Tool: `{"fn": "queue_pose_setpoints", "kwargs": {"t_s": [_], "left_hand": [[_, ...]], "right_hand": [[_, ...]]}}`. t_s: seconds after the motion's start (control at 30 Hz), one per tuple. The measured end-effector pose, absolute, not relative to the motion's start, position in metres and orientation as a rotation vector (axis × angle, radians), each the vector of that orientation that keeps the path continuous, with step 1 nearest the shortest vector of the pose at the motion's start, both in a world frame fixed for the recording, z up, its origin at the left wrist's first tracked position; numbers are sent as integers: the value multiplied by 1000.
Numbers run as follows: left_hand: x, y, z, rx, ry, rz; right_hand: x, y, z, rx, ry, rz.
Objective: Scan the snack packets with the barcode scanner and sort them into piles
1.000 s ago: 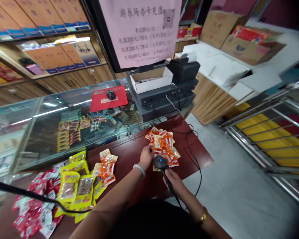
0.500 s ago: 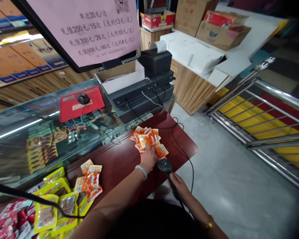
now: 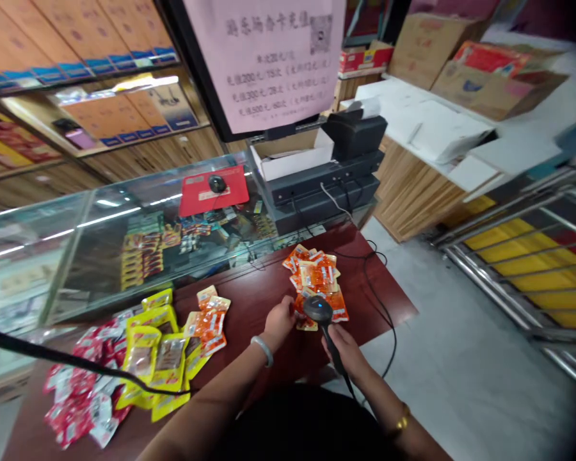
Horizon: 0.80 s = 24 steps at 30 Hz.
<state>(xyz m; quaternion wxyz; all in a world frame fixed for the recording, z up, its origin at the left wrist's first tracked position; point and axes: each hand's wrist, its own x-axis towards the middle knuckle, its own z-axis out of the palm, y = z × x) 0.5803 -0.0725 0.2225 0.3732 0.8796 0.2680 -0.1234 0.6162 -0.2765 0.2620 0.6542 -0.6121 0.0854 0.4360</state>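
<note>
My right hand [image 3: 346,349] is wrapped around the handle of a black barcode scanner [image 3: 318,308] with a small blue light on top. The scanner head is over the near part of a pile of orange snack packets [image 3: 319,276] and hides some of them. At the pile's near left edge, my left hand [image 3: 279,318] has its fingers closed on the side of an orange packet [image 3: 307,325], partly covered by the scanner. A smaller group of orange packets [image 3: 210,323] lies to the left, beside yellow snack packets [image 3: 169,358] and red-and-white packets [image 3: 84,390].
The dark red counter [image 3: 254,288] adjoins a glass display case [image 3: 110,256] with a red mouse pad [image 3: 196,200]. A monitor with a pink notice [image 3: 278,77] stands behind. The scanner's cable [image 3: 388,314] hangs off the right edge; a metal railing [image 3: 518,301] is beyond.
The view has swung left. My left hand has moved from on top of the orange pile to its near left edge, fingers now closed. The scanner has come in over the near packets.
</note>
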Motion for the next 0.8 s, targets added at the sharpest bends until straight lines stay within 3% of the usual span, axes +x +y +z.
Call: {"fn": "queue_pose_setpoints", "kwargs": {"t_s": [0.43,0.8], "left_hand": [[449,-19,210,1866,1167,3],[371,37,197,1391,1499,517]], "right_hand": [[580,-177,262,-1402,-234,1408],[545,-127,265,-1397,-410,1579]]}}
